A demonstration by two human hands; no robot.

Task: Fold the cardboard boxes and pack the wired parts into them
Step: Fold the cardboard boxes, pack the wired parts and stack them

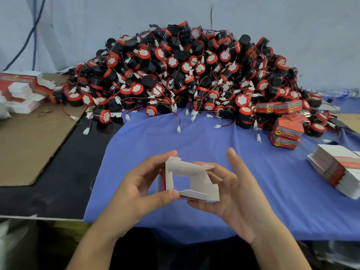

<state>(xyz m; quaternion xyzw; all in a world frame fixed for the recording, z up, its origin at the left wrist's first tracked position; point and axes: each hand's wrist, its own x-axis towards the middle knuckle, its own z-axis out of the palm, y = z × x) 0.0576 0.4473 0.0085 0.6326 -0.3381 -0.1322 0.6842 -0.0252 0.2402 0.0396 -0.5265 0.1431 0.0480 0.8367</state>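
A small cardboard box (pixel 196 184), white inside with a red outside edge, is held open as a square tube above the blue cloth (pixel 253 172). Its end flaps stick out. My left hand (pixel 136 193) grips its left side, thumb on the near corner and fingers behind the far edge. My right hand (pixel 231 193) cups its right side from below, with the thumb raised free. A big heap of black and red wired parts (pixel 185 75) with white connectors lies at the back of the table.
Several closed red boxes (pixel 286 131) lie at the heap's right foot. A stack of flat box blanks (pixel 339 170) sits at the right edge, another stack (pixel 21 90) at far left. A brown cardboard sheet (pixel 29 145) covers the left of the table.
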